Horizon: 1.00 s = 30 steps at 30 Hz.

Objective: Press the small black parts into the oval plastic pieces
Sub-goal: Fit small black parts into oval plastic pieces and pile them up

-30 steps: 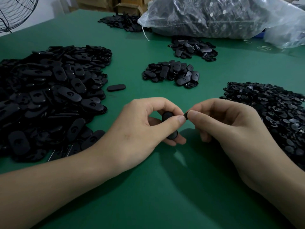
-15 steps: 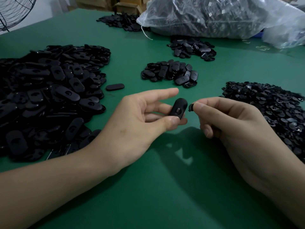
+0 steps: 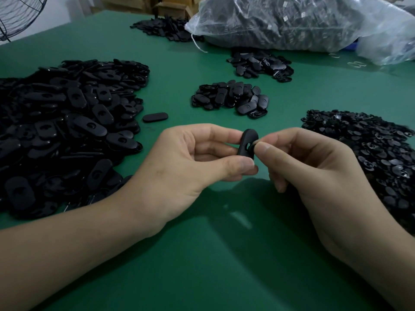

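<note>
My left hand (image 3: 197,160) holds a black oval plastic piece (image 3: 247,141) upright between fingers and thumb, above the green table (image 3: 202,254). The oval's hole faces right. My right hand (image 3: 314,167) pinches a small black part (image 3: 253,147) between thumb and forefinger, and the part touches the oval at its hole. A large heap of oval pieces (image 3: 62,122) lies to the left. A heap of small black parts (image 3: 368,151) lies to the right.
One loose oval (image 3: 155,117) lies beside the left heap. Smaller piles of ovals (image 3: 231,97) (image 3: 260,65) sit further back, with another pile (image 3: 164,28) and a clear plastic bag of parts (image 3: 292,21) at the far edge. A fan (image 3: 20,12) stands at far left.
My left hand turned the oval piece more upright, its fingers curling onto it. My right hand brought the small part from just apart to touching the oval's hole.
</note>
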Motion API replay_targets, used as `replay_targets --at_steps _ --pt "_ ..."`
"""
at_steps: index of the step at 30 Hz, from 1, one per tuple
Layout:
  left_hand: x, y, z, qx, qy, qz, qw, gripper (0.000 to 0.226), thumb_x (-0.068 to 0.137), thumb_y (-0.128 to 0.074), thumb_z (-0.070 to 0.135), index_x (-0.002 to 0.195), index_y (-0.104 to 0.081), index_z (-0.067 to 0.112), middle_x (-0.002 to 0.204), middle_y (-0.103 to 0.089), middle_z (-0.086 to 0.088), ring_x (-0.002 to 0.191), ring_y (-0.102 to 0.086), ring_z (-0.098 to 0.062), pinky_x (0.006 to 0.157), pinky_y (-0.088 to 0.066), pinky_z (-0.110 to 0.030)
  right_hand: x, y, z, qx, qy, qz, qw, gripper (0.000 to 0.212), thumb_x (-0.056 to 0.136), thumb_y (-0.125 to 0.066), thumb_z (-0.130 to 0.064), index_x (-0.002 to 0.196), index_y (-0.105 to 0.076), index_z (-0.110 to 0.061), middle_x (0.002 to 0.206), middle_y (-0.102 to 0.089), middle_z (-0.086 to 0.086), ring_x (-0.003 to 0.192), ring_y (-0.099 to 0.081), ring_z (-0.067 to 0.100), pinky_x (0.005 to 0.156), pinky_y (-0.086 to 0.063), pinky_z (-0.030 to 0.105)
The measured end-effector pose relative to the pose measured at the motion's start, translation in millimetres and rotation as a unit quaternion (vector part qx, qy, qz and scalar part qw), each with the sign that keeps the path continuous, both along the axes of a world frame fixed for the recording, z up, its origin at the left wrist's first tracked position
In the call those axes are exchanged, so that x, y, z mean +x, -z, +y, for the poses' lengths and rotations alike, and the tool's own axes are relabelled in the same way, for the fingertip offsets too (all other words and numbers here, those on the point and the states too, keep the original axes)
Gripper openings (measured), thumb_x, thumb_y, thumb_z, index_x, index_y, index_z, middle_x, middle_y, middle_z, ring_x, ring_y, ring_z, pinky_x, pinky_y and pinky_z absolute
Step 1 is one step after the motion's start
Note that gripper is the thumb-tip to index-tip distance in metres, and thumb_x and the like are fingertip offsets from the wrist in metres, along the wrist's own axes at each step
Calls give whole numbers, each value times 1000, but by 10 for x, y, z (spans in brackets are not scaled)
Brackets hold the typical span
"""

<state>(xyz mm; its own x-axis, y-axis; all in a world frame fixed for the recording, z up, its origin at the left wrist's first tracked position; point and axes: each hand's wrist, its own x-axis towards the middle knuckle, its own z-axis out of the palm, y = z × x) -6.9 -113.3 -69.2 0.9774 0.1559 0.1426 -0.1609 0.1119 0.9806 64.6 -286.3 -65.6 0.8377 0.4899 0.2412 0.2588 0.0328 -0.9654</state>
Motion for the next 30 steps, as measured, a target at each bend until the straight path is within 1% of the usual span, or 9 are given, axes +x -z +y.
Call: replay_targets --at_steps 4,7,14,18,20,22,23,27,30 --pt "-3 -8 -8 -2 7 -6 1000 34 69 -82 14 103 -76 12 92 -80 -10 85 -79 -24 72 -60 -23 -14 -10 6 9 10 -30 999 6 84 -75 -24 82 -76 -18 59 -56 0 49 -46 11 50 -39 21" --pt "-5 -14 -16 6 6 -10 1000 33 70 -82 15 102 -76 12 91 -80 -9 85 -79 -24 72 -60 -23 -8 -13 -1 11 18 -37 999 7 84 -75 -25 82 -76 -18 59 -57 1 48 -46 13 49 -40 23" --pt "-12 -16 -3 23 1 -7 1000 35 72 -83 17 106 -76 12 97 -80 -7 87 -79 -25 74 -60 -23 -34 -13 6 -9 13 -51 999 5 87 -76 -20 81 -77 -21 60 -61 -1 49 -48 11 50 -42 22" --pt "-11 -8 1 24 3 -4 1000 33 73 -82 15 106 -78 12 98 -80 -7 86 -79 -26 72 -60 -23 -43 -35 -18 -58 34 -117 991 7 85 -77 -25 79 -74 -23 64 -61 4 53 -51 16 52 -42 33" --pt "-12 -7 -1 22 6 -2 1000 31 74 -81 14 104 -78 13 96 -80 -6 86 -79 -25 71 -60 -22 -56 -36 -30 -102 64 -196 973 11 86 -76 -25 76 -70 -26 65 -61 1 56 -54 12 54 -43 28" --pt "-14 -8 -4 18 3 0 1000 28 75 -79 14 103 -79 13 94 -80 -6 84 -79 -23 69 -60 -22 -77 -54 -31 -150 100 -286 941 13 87 -75 -26 77 -67 -28 64 -59 -3 63 -57 15 58 -40 17" --pt "-14 -8 -5 16 0 2 1000 27 75 -78 15 102 -79 13 93 -80 -7 83 -79 -23 69 -60 -23 -89 -68 -29 -169 111 -325 924 12 89 -73 -26 79 -67 -26 64 -59 -5 65 -57 16 59 -40 17" --pt "-13 -17 -11 1 -21 12 1000 25 76 -75 20 99 -79 10 88 -79 -12 79 -79 -24 68 -61 -25 -102 -90 -41 -231 123 -415 871 9 91 -67 -28 84 -68 -23 69 -57 -7 61 -56 19 66 -48 42" --pt "-8 -21 -11 -3 -39 16 999 23 78 -74 19 98 -78 7 86 -79 -12 77 -79 -24 66 -61 -24 -118 -85 -41 -277 127 -460 834 10 95 -63 -28 91 -71 -23 71 -58 -6 59 -55 23 70 -47 45"
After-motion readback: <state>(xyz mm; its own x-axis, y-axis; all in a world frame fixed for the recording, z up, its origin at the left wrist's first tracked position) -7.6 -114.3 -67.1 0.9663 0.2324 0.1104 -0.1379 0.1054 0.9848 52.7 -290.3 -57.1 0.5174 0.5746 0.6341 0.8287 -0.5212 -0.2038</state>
